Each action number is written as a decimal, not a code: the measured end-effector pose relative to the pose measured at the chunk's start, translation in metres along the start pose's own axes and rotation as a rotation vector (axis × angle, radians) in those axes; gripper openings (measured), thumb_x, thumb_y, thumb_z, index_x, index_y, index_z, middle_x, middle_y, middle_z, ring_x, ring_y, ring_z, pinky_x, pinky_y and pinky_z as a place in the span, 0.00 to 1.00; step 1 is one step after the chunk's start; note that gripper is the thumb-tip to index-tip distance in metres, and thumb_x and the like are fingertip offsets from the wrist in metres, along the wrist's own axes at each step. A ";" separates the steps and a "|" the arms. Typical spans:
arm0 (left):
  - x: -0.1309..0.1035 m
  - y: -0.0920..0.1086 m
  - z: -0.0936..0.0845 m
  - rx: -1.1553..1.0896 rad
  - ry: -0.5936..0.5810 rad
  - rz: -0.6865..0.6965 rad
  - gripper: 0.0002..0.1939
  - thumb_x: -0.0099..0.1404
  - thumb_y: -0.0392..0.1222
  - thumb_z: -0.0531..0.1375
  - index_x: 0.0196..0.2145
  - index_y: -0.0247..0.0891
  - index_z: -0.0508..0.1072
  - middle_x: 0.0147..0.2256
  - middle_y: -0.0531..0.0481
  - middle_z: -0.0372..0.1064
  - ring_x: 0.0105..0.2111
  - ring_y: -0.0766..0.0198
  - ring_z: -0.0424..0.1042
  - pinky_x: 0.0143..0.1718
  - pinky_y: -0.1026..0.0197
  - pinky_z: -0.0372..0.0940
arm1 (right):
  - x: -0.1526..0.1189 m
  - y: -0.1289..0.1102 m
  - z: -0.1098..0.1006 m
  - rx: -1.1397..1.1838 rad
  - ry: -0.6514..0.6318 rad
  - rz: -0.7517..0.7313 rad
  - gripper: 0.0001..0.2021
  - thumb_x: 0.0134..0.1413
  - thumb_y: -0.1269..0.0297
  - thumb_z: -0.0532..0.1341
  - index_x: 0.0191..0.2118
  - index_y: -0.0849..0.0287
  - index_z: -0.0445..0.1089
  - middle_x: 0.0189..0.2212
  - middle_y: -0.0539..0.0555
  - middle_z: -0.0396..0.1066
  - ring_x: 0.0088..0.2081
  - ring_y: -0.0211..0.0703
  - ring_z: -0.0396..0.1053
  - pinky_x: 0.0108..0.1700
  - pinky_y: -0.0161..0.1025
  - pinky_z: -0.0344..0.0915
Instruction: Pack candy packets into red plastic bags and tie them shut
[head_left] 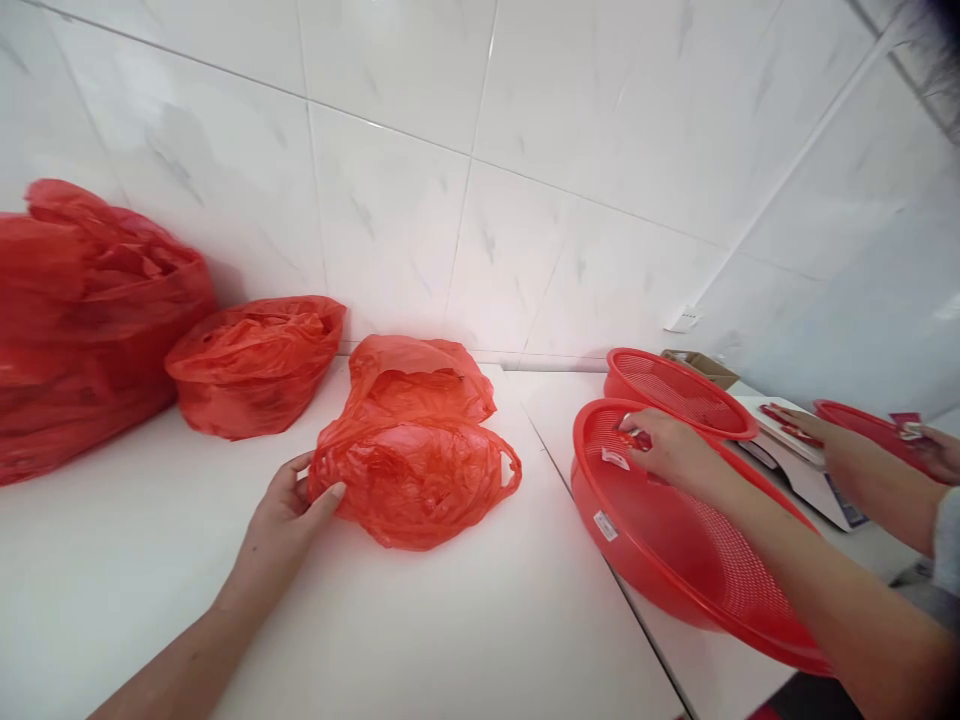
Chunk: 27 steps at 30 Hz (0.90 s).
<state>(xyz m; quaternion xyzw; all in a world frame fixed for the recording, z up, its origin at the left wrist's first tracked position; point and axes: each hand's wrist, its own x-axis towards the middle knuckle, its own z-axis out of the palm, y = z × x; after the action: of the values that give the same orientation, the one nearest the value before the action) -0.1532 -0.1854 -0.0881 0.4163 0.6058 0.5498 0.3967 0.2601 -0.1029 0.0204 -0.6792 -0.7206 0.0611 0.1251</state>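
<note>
My left hand (296, 510) pinches the left rim of a thin red plastic bag (420, 480), which lies with its mouth open on the white table. One looped handle sticks out on the bag's right side. My right hand (664, 445) reaches into a large red plastic strainer basket (652, 570), its fingers closed on a small red-and-silver packet (639, 438). Beside these fingers, a small white-and-red packet (615, 458) rests against the basket's inner wall. Most of the basket floor shows bare red plastic, partly hidden by my forearm.
Filled red bags (82, 330) (255, 365) stand along the tiled wall at left. Behind the basket are a second red strainer (679, 390), a cardboard box (701, 367) and a white scale (787, 450). A co-worker's hands (814, 430) hold red packets at far right.
</note>
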 end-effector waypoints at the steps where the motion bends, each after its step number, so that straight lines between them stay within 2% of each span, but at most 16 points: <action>1: 0.000 0.000 0.000 -0.012 -0.014 0.007 0.32 0.55 0.56 0.60 0.55 0.45 0.58 0.43 0.46 0.73 0.39 0.55 0.74 0.38 0.56 0.70 | -0.001 -0.013 -0.006 0.009 0.067 -0.070 0.10 0.47 0.65 0.60 0.39 0.55 0.66 0.41 0.54 0.67 0.36 0.41 0.67 0.29 0.34 0.64; 3: 0.002 -0.002 -0.001 -0.036 -0.040 0.014 0.33 0.55 0.56 0.61 0.55 0.44 0.58 0.41 0.46 0.74 0.38 0.55 0.75 0.39 0.55 0.69 | -0.007 -0.046 -0.013 0.016 0.150 -0.220 0.11 0.48 0.69 0.59 0.40 0.53 0.66 0.43 0.51 0.66 0.35 0.38 0.66 0.33 0.34 0.65; 5: 0.004 -0.005 -0.002 -0.048 -0.053 0.011 0.35 0.53 0.57 0.61 0.55 0.42 0.58 0.38 0.46 0.75 0.38 0.55 0.75 0.39 0.54 0.69 | -0.016 -0.083 -0.011 0.036 0.133 -0.392 0.12 0.50 0.71 0.56 0.42 0.50 0.66 0.44 0.49 0.65 0.34 0.36 0.66 0.34 0.34 0.64; 6: 0.005 -0.006 -0.002 -0.052 -0.055 0.010 0.35 0.53 0.57 0.62 0.55 0.42 0.58 0.37 0.46 0.75 0.37 0.54 0.75 0.39 0.54 0.69 | -0.020 -0.101 -0.005 0.042 0.083 -0.487 0.13 0.51 0.71 0.55 0.42 0.50 0.66 0.45 0.50 0.65 0.35 0.36 0.66 0.34 0.35 0.64; 8: 0.005 -0.007 -0.003 -0.062 -0.053 0.015 0.35 0.53 0.57 0.61 0.55 0.42 0.58 0.36 0.47 0.75 0.38 0.54 0.75 0.39 0.53 0.69 | -0.025 -0.136 0.012 0.063 0.000 -0.666 0.13 0.52 0.73 0.54 0.42 0.52 0.67 0.44 0.51 0.65 0.35 0.36 0.66 0.33 0.34 0.63; 10: 0.004 -0.008 -0.004 -0.077 -0.061 0.018 0.35 0.54 0.56 0.61 0.55 0.42 0.58 0.36 0.47 0.75 0.38 0.54 0.75 0.39 0.53 0.69 | -0.024 -0.163 0.038 0.079 -0.075 -0.775 0.15 0.51 0.76 0.55 0.43 0.53 0.67 0.43 0.52 0.65 0.34 0.36 0.65 0.34 0.33 0.62; 13: 0.003 -0.009 -0.006 -0.097 -0.094 0.028 0.34 0.55 0.55 0.61 0.55 0.41 0.57 0.36 0.47 0.75 0.37 0.55 0.75 0.41 0.53 0.68 | -0.013 -0.189 0.080 0.055 -0.184 -0.834 0.17 0.48 0.78 0.57 0.43 0.55 0.68 0.42 0.52 0.65 0.32 0.35 0.63 0.31 0.32 0.59; 15: 0.003 -0.010 -0.007 -0.103 -0.111 0.043 0.34 0.55 0.55 0.61 0.55 0.40 0.57 0.36 0.46 0.75 0.37 0.55 0.75 0.41 0.52 0.68 | -0.005 -0.199 0.100 0.046 -0.257 -0.866 0.16 0.47 0.77 0.59 0.43 0.55 0.69 0.43 0.52 0.65 0.35 0.37 0.64 0.31 0.32 0.58; 17: 0.004 -0.013 -0.009 -0.111 -0.116 0.058 0.34 0.56 0.55 0.60 0.56 0.39 0.57 0.36 0.46 0.75 0.37 0.55 0.75 0.41 0.53 0.68 | 0.001 -0.203 0.108 0.052 -0.302 -0.872 0.18 0.45 0.72 0.63 0.45 0.52 0.68 0.46 0.52 0.64 0.41 0.41 0.64 0.34 0.34 0.60; 19: 0.005 -0.015 -0.010 -0.116 -0.114 0.057 0.34 0.56 0.56 0.60 0.56 0.39 0.57 0.36 0.46 0.75 0.37 0.55 0.75 0.40 0.53 0.68 | 0.003 -0.201 0.101 0.080 -0.283 -0.828 0.22 0.44 0.65 0.65 0.49 0.49 0.66 0.49 0.52 0.63 0.45 0.44 0.63 0.38 0.37 0.61; 21: 0.006 -0.016 -0.010 -0.119 -0.104 0.046 0.35 0.55 0.56 0.60 0.57 0.39 0.57 0.35 0.46 0.75 0.36 0.55 0.75 0.40 0.54 0.68 | 0.005 -0.192 0.080 0.130 -0.189 -0.729 0.22 0.48 0.61 0.63 0.51 0.47 0.64 0.50 0.51 0.63 0.46 0.44 0.64 0.41 0.39 0.62; 23: 0.006 -0.016 -0.010 -0.125 -0.105 0.035 0.36 0.55 0.56 0.61 0.57 0.39 0.57 0.35 0.46 0.75 0.36 0.55 0.75 0.40 0.54 0.68 | 0.008 -0.174 0.050 0.167 -0.051 -0.568 0.15 0.53 0.58 0.58 0.47 0.48 0.67 0.47 0.49 0.66 0.42 0.41 0.66 0.41 0.38 0.62; 25: 0.006 -0.015 -0.010 -0.135 -0.118 0.027 0.36 0.54 0.56 0.61 0.56 0.39 0.57 0.36 0.45 0.75 0.36 0.54 0.75 0.40 0.53 0.69 | 0.014 -0.147 0.022 0.143 0.108 -0.352 0.10 0.54 0.54 0.56 0.37 0.52 0.69 0.38 0.49 0.70 0.36 0.40 0.66 0.35 0.36 0.60; 27: 0.006 -0.012 -0.010 -0.131 -0.128 0.009 0.35 0.54 0.56 0.61 0.56 0.40 0.57 0.36 0.46 0.75 0.36 0.54 0.75 0.39 0.53 0.69 | 0.025 -0.110 0.001 0.054 0.221 -0.152 0.14 0.55 0.51 0.53 0.31 0.55 0.68 0.28 0.50 0.69 0.30 0.39 0.64 0.30 0.36 0.57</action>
<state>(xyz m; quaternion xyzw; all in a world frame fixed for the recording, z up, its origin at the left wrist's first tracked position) -0.1653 -0.1836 -0.0998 0.4266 0.5401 0.5623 0.4584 0.1522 -0.0857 0.0502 -0.6214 -0.7501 -0.0043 0.2264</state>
